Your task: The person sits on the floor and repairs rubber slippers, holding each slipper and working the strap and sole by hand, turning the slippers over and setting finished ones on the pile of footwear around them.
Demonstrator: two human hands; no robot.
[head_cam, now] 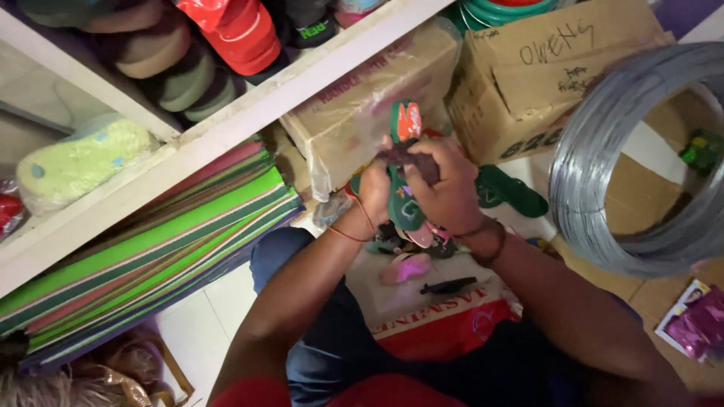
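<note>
Now gripping green sandal (405, 197) mid-frame: left hand (375, 192) clamped on its edge, right hand (446, 188) closed over strap. Looks light, bendy foam; best held by sole edges.

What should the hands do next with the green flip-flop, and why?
Probably push the dark strap further into the green flip-flop. The right hand pinches the strap at the sole's upper part, and the left hand grips the sole from the side, so the strap looks only partly fitted.
</note>
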